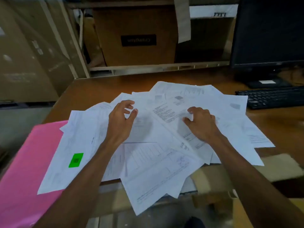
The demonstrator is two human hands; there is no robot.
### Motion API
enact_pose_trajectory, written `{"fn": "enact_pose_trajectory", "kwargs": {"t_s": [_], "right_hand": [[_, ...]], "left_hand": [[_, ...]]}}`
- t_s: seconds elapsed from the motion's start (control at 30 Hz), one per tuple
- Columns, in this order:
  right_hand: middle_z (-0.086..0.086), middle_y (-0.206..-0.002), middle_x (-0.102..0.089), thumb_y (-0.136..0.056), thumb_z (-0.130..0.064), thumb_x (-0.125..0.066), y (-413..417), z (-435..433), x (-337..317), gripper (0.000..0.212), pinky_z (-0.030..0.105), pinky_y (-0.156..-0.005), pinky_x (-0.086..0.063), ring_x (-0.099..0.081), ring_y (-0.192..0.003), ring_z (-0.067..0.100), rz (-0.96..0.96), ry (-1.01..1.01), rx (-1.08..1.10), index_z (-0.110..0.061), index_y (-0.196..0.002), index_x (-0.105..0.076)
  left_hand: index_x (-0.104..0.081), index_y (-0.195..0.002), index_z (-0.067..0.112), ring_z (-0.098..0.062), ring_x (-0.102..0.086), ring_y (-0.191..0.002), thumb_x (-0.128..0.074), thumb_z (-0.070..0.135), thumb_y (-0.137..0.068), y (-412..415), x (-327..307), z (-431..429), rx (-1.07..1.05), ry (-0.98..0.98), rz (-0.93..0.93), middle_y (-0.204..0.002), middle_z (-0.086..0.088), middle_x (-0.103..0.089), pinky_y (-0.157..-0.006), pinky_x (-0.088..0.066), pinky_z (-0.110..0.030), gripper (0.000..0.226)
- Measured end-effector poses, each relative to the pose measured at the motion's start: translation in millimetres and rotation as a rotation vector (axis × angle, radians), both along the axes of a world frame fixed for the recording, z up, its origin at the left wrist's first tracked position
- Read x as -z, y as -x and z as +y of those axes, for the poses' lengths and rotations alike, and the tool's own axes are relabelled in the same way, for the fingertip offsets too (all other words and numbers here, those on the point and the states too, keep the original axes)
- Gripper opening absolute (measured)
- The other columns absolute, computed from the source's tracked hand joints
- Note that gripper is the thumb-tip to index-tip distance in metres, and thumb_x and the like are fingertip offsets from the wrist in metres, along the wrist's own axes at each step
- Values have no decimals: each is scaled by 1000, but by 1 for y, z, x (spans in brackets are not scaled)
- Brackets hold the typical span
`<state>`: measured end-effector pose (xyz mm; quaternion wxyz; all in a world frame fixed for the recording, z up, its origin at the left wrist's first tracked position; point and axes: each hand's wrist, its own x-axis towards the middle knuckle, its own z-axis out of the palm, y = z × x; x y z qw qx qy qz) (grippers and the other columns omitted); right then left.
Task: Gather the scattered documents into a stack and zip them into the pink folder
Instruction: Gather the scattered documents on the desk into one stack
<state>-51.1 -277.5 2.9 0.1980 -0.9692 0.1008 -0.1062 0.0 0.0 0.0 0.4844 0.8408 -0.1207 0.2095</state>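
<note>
Several white printed documents [148, 162] lie fanned out and overlapping across the wooden desk [102, 89], and some hang over its near edge. One sheet at the left carries a green sticker [76, 160]. The pink folder [24, 162] lies at the near left, its right side covered by sheets. My left hand [120, 122] hovers over the middle of the pile with fingers loosely curled by a sheet's edge, gripping nothing that I can see. My right hand [200, 124] rests on the pile to the right, bent fingertips touching the top sheets.
A black keyboard [273, 97] and a dark monitor [269, 30] stand at the right back of the desk. Behind the desk a shelf holds a brown cardboard box [136, 35]. Large cartons [29, 55] stand at the left. Beige cardboard [279, 165] lies at the near right.
</note>
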Motion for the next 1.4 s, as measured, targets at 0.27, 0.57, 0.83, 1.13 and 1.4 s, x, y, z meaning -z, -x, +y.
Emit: {"fn": "enact_pose_trajectory", "kwargs": {"t_s": [0.27, 0.57, 0.83, 1.13, 1.4], "right_hand": [[8, -154, -42, -97, -68, -35, 24, 3, 4, 71, 55, -114, -25, -36, -142, 34, 133, 212, 150, -19, -148, -38], [0, -170, -5, -91, -80, -9, -3, -11, 7, 80, 61, -121, -12, -10, -154, 36, 365, 274, 35, -37, -159, -9], [7, -149, -51, -95, -74, -27, -13, -11, -4, 72, 53, -110, -33, -47, -133, 34, 134, 300, 47, -25, -145, -47], [7, -141, -52, -78, -70, -69, -45, -22, -15, 65, 45, -104, -43, -51, -124, 30, 279, 33, -24, -39, -130, -47], [1, -131, -63, -79, -30, -87, -51, -27, -13, 22, 29, -83, -49, -60, -108, 23, 18, -194, -19, -26, -94, -72]], "left_hand": [[-64, -121, 24, -3, -61, -95, -66, 28, -97, 15, 9, 5, 36, 83, 80, -113, 10, -64, -85, -52, -18, 24], [-64, -121, 27, -12, -64, -98, -66, 31, -97, 6, 13, 1, 89, 66, 89, -117, 5, -67, -83, -52, -18, 25], [-61, -120, 28, -6, -63, -96, -67, 29, -96, 7, 11, -13, 128, 57, 76, -115, 9, -64, -79, -47, -9, 25], [-65, -122, 26, -16, -67, -97, -66, 24, -97, -32, -4, 0, 73, 39, 175, -112, 4, -69, -84, -57, -23, 25], [-68, -118, 23, -20, -70, -93, -65, 17, -97, -36, 9, 4, 82, 108, 210, -109, -1, -72, -87, -61, -33, 22]]}}
